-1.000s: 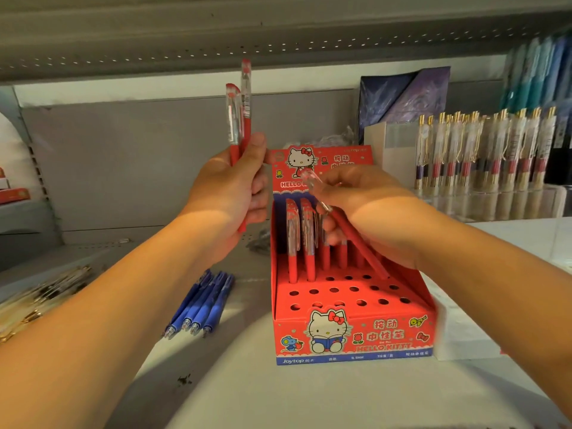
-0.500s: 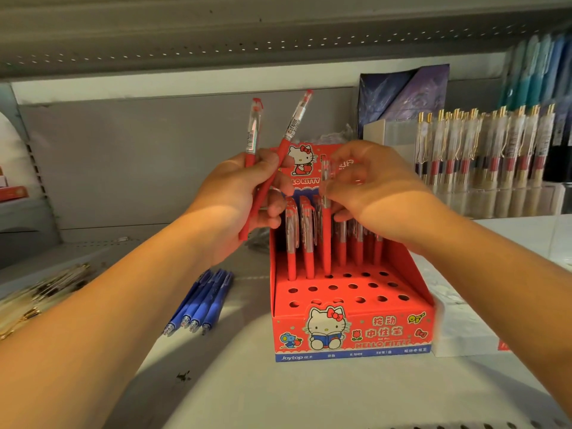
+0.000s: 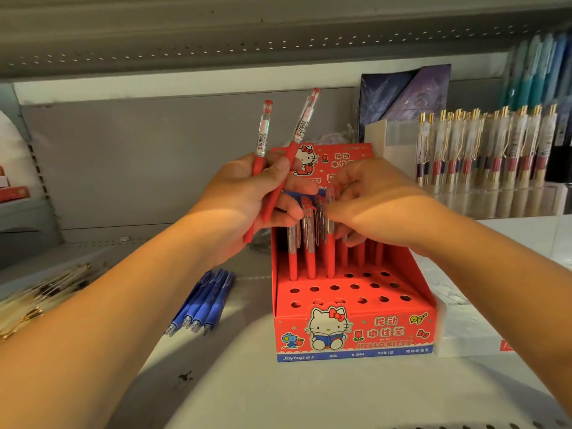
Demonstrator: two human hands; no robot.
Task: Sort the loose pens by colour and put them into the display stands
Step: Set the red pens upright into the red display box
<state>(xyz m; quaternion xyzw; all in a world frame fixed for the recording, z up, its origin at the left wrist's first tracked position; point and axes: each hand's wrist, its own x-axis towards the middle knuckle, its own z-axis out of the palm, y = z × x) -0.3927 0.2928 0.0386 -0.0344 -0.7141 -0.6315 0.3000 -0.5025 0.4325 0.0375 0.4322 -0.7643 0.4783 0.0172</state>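
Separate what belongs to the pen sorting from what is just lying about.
In the job: left hand gripping two red pens; right hand pinching a red pen in the red stand; blue pens on the shelf.
Lying about: purple folder; white box; clear rack of gold-clipped pens.

You wear the only cam on your head: faces fwd & down at the shelf (image 3: 309,397), close in. Red display stand (image 3: 353,329) sits approx. mid-frame; upper shelf underside (image 3: 278,41) runs across the top edge.
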